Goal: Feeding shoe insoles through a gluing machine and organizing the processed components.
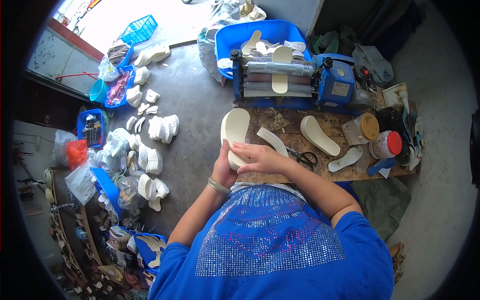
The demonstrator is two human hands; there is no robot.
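Note:
I hold a cream shoe sole upright over the left end of the worn wooden bench. My left hand cups its lower end from below, a bracelet on that wrist. My right hand lies flat across the sole's near end, fingers pressed on it. A thin cream strip lies on the bench just right of my hands, beside black scissors. Another cream sole and a flat insole rest further right.
A blue roller machine with an insole on its rollers stands at the bench's back, a blue tub of insoles behind it. Jars with yellow and red lids stand right. Piles of white soles and blue baskets cover the floor left.

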